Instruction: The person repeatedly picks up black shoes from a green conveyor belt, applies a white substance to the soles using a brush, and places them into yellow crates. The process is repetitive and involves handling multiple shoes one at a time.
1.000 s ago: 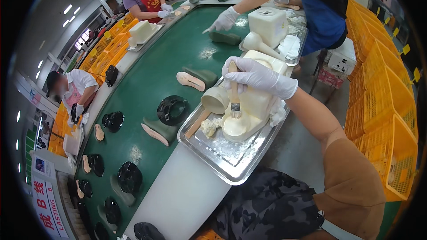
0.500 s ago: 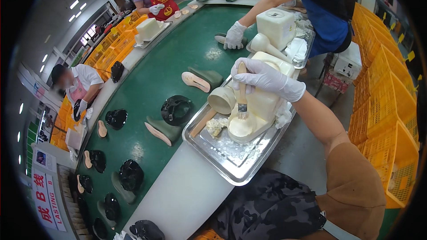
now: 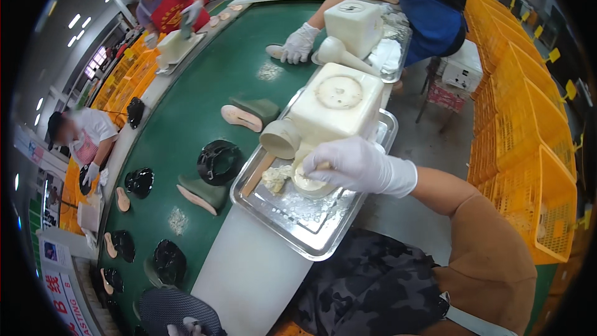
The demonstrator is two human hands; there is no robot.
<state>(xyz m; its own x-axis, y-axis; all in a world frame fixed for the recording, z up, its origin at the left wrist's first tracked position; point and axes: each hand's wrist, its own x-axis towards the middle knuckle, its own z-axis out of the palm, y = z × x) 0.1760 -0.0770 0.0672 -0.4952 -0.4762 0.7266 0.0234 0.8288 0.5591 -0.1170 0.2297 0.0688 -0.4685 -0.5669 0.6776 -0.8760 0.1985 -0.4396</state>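
Note:
My gloved right hand is closed low over the round mouth of a white glue container, its fingers round the glue brush, which is mostly hidden now. That container's square body stands just behind, on a metal tray. At the lower edge, white gloved fingers of my left hand hold a dark grey, sole-shaped shoe piece with a finely textured face. Most of that hand is cut off. Close to my right hand are a cream cup and a crumpled, glue-crusted lump.
A green work surface carries black shoe pieces, green ones and pale insoles. A co-worker's gloved hand rests on a shoe piece ahead. Two people work across on the left. Yellow crates line the right.
My right hand has come down with the brush to the container's mouth. My left hand has brought the textured shoe piece into view. The view has shifted, and a far co-worker has lifted something green.

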